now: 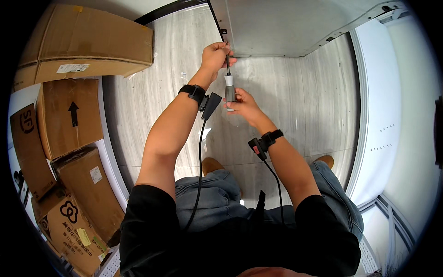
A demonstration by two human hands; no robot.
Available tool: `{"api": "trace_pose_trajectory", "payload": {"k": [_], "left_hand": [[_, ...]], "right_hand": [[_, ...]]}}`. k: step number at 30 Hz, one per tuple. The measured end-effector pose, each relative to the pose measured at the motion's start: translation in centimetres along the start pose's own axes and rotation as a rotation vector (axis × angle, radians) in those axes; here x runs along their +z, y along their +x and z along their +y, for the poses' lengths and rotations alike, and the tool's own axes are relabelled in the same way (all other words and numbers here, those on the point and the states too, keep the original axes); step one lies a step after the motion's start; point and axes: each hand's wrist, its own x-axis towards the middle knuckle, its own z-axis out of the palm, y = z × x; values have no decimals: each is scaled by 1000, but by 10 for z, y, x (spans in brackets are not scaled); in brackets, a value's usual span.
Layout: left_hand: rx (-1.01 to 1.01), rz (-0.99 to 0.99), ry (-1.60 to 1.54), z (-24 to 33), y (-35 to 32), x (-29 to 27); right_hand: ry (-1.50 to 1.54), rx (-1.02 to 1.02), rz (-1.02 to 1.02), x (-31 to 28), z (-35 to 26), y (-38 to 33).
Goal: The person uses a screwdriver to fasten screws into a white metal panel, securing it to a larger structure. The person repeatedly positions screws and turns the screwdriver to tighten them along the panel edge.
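Observation:
A screwdriver (230, 86) with a grey and white handle points away from me, its thin shaft reaching toward the edge of a large grey metal panel (272, 27). My right hand (245, 107) has its fingers closed round the handle's near end. Farther off, my left hand (217, 57) pinches at the tip of the shaft, right beside the panel's edge. Whether a small screw sits between those fingers is too small to tell. A small black bracket (224, 32) sticks out from the panel edge just beyond my left fingers.
Brown cardboard boxes (69, 117) are stacked along the left side, one large box (97, 39) at the far left. A white panel (378, 111) stands along the right. Black cables (198, 175) run from devices strapped on both my wrists. Pale wood-look floor (152, 111) lies beneath.

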Motion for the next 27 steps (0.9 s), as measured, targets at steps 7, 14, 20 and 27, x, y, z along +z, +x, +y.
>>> {"api": "trace_pose_trajectory", "payload": {"k": [7, 14, 20, 27], "left_hand": [[29, 43, 59, -1, 1, 1], [10, 2, -7, -2, -1, 0], [-18, -91, -114, -5, -5, 12], [22, -377, -177, 8, -23, 72]], "right_hand": [[-59, -6, 52, 2, 5, -5], [-72, 60, 89, 6, -12, -25], [-38, 72, 183, 9, -27, -52], [-130, 83, 463, -27, -92, -140]]}}
